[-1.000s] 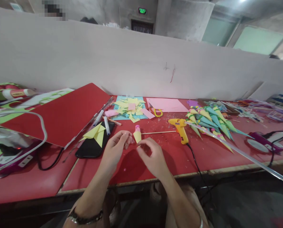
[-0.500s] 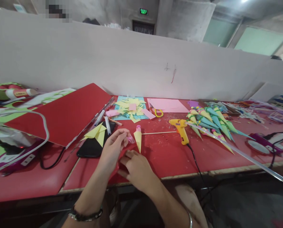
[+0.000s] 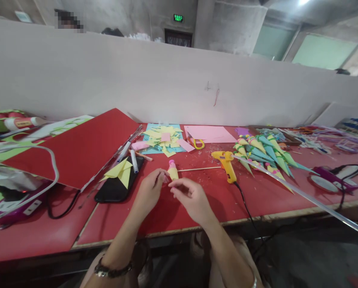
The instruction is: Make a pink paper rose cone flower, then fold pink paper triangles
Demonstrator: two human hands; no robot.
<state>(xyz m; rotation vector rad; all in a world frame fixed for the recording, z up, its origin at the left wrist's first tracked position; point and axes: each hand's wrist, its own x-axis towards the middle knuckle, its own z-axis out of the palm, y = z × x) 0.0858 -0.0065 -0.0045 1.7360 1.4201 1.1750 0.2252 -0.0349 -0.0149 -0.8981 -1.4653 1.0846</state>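
My left hand (image 3: 150,190) is closed in a pinch, with a small, thin pink piece (image 3: 165,178) at its fingertips; its material is hard to make out. Thumb and fingers of my right hand (image 3: 193,200) are also drawn together, and what they hold, if anything, is too small to see. Just beyond both hands lies a pale yellow paper cone (image 3: 173,173) with a pink topping (image 3: 172,163); my right fingers cover its lower tip. A thin wooden stick (image 3: 198,169) runs from beside the cone towards a yellow glue gun (image 3: 227,164).
Finished paper cones (image 3: 269,154) are piled right of the glue gun, whose long clear glue stick (image 3: 305,200) sticks out rightwards. To the left are a black phone (image 3: 113,195) with folded yellow paper (image 3: 121,172) and a red board (image 3: 77,150). Scissors (image 3: 199,144) lie behind.
My right hand has moved up and to the right, now in front of the cone's tip. My left hand has lowered slightly, the pink piece still at its fingertips.
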